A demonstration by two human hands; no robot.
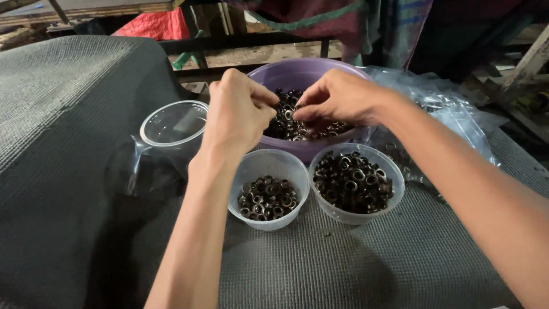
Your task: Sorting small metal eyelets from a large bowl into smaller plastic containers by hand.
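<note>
We have a single view, from a camera worn on the head, looking forward and steeply down over the grey tabletop. It sits close: both forearms enter from the bottom edge and fill much of the lower frame, and the hands meet just above the middle of the frame. The view faces away from the body, so the far edge of the tabletop and the clutter beyond it lie along the top of the frame. No second view shares the scene.
</note>
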